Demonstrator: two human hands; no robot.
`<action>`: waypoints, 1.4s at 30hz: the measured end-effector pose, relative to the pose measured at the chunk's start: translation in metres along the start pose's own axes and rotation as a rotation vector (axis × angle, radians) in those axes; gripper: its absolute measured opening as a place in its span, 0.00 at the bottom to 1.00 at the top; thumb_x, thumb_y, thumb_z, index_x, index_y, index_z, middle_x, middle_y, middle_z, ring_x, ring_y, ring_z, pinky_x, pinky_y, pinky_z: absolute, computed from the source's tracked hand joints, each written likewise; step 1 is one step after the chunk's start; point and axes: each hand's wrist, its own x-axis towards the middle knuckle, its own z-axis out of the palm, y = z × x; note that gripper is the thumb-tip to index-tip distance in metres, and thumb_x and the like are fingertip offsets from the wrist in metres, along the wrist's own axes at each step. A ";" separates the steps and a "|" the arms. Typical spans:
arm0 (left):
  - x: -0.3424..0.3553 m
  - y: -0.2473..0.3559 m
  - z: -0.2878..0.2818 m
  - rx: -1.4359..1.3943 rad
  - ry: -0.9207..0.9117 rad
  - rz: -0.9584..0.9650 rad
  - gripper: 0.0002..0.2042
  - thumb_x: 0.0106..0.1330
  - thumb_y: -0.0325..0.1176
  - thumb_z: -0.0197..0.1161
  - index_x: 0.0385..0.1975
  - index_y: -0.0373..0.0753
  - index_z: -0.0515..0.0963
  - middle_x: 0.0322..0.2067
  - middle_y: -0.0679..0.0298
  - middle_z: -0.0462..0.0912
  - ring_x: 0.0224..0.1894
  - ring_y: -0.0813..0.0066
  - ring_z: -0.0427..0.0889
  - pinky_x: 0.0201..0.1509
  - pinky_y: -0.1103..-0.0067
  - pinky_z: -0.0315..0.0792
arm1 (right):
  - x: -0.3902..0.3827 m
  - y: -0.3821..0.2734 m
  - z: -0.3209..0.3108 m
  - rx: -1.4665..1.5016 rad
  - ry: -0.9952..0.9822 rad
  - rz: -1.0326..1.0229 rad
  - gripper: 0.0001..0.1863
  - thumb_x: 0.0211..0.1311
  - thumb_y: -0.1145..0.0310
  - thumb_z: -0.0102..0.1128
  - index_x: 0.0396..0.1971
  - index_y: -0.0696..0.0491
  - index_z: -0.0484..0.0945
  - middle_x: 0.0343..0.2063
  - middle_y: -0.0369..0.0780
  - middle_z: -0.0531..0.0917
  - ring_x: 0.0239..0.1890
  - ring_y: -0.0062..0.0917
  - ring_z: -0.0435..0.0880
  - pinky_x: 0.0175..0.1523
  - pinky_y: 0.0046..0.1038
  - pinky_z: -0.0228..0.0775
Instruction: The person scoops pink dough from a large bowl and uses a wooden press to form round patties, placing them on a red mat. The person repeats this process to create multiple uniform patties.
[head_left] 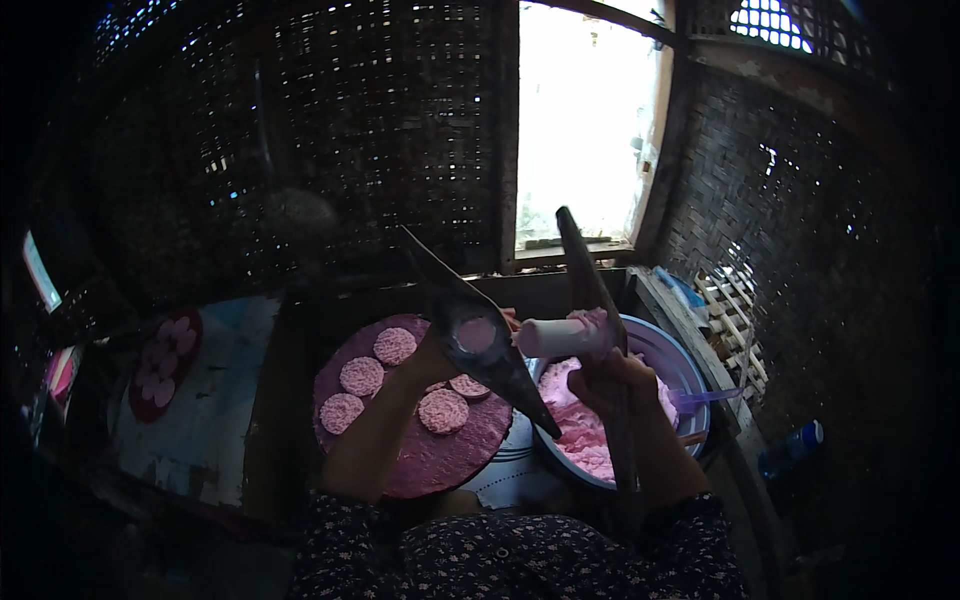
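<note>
My left hand (430,355) grips a long dark tapered board (480,365) with a round opening in its middle; pink paste shows in the opening. My right hand (610,382) is closed on a second dark bar (577,260), which has a white cylinder (545,338) fixed to it, smeared with pink paste. Below the left board lies a round purple-pink board (410,472) bearing several textured pink discs (443,411). Under my right hand stands a pale basin (693,430) of pink paste (585,445), with a purple plastic handle (715,397) at its rim.
At left a pale worktop (200,460) holds a red round tray (150,402) with pale discs. Woven bamboo walls (730,140) surround a bright window (580,120). A wooden ledge (712,350) borders the basin; a blue bottle (790,448) is at right.
</note>
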 end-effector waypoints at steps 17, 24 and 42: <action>-0.031 0.010 -0.013 0.679 0.188 -0.130 0.17 0.43 0.42 0.70 0.31 0.41 0.79 0.27 0.57 0.82 0.31 0.57 0.83 0.34 0.70 0.76 | 0.056 0.023 0.056 -1.957 -0.313 -0.390 0.43 0.50 0.57 0.66 0.65 0.47 0.53 0.51 0.59 0.62 0.41 0.54 0.77 0.39 0.42 0.76; -0.037 -0.012 -0.021 0.662 0.287 -0.211 0.18 0.47 0.45 0.68 0.35 0.41 0.79 0.29 0.55 0.82 0.33 0.57 0.83 0.36 0.71 0.76 | 0.077 0.044 0.031 -1.919 -0.284 -0.281 0.48 0.48 0.59 0.67 0.66 0.48 0.48 0.54 0.57 0.59 0.44 0.55 0.75 0.45 0.45 0.74; 0.046 0.090 -0.093 -0.859 -0.167 0.535 0.57 0.43 0.23 0.68 0.68 0.53 0.31 0.67 0.44 0.43 0.69 0.51 0.45 0.67 0.53 0.48 | 0.109 0.006 -0.031 0.040 -0.841 0.774 0.59 0.46 0.25 0.48 0.65 0.60 0.49 0.53 0.55 0.66 0.50 0.39 0.75 0.50 0.39 0.70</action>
